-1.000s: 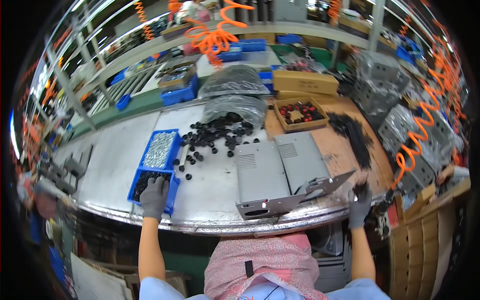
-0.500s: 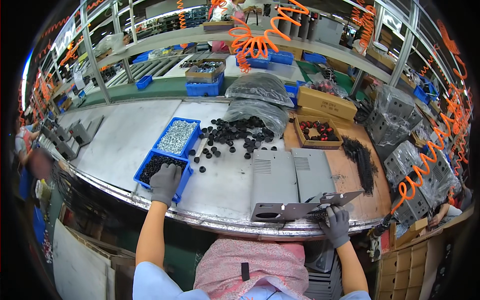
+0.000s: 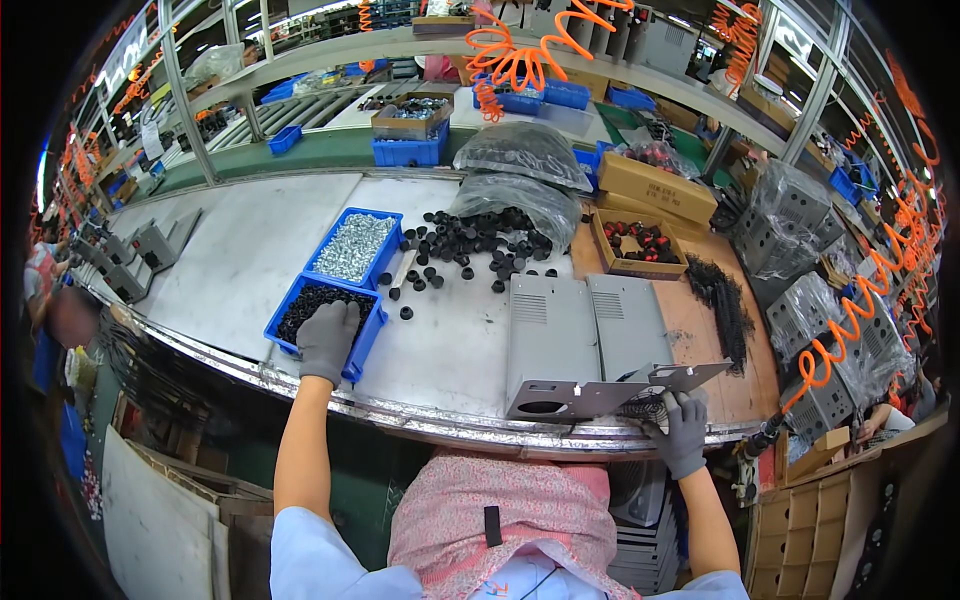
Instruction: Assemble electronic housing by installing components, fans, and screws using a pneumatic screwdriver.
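My left hand (image 3: 327,340), in a grey glove, reaches into a blue bin (image 3: 365,352) of small black parts (image 3: 300,308). Its fingers are bunched together, their tips hidden among the parts. At the bench's front edge my right hand (image 3: 683,436), also gloved, is closed on a dark wire grille (image 3: 648,408), thumb and fingers at its right side. The grille sits against the front flange of a grey sheet-metal panel (image 3: 630,322). Left of that panel lies a second slotted one (image 3: 545,335), with a round opening in its flange.
Behind the black parts stands a blue bin of silver fasteners (image 3: 355,248). Black rubber caps (image 3: 480,245) spill from a clear bag (image 3: 530,205). A carton of red-and-black parts (image 3: 640,243) and black strips (image 3: 720,310) lie right. An orange coiled hose (image 3: 850,340) hangs there.
My left hand stays in the bin of black parts, shifted only slightly. My right hand still holds the grille at the panel's flange. The view has tilted a little.
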